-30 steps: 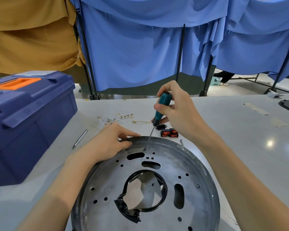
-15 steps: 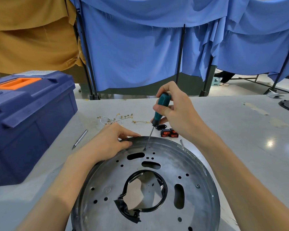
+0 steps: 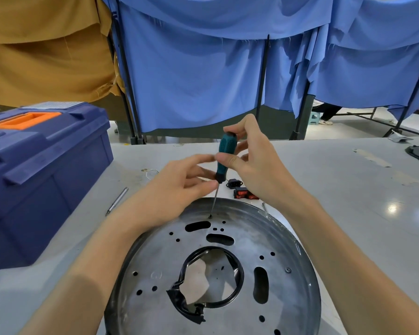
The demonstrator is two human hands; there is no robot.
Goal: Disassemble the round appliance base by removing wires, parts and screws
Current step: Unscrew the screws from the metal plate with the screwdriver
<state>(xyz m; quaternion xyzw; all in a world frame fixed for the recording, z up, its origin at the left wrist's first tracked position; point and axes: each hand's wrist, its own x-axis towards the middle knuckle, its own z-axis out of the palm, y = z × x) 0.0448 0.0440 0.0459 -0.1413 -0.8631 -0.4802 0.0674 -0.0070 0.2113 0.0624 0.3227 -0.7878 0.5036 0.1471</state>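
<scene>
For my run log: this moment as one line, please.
step: disassembly | right hand: grips screwdriver handle | left hand: pinches handle's lower end | tip: on screw, far side of round base

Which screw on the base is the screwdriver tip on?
The far screw, by the far rim of the base, under the screwdriver tip. The other screw, near the right rim, is untouched.

Round base (image 3: pixel 228 274) lying on the counter (image 3: pixel 348 189), screwdriver (image 3: pixel 224 155) standing on its twelve o'clock edge, left hand (image 3: pixel 177 189) and right hand (image 3: pixel 254 165) holding it from nine and three o'clock, toolbox (image 3: pixel 46 177) sitting at ten o'clock, switches (image 3: pixel 242 193) lying at one o'clock behind the base.
</scene>
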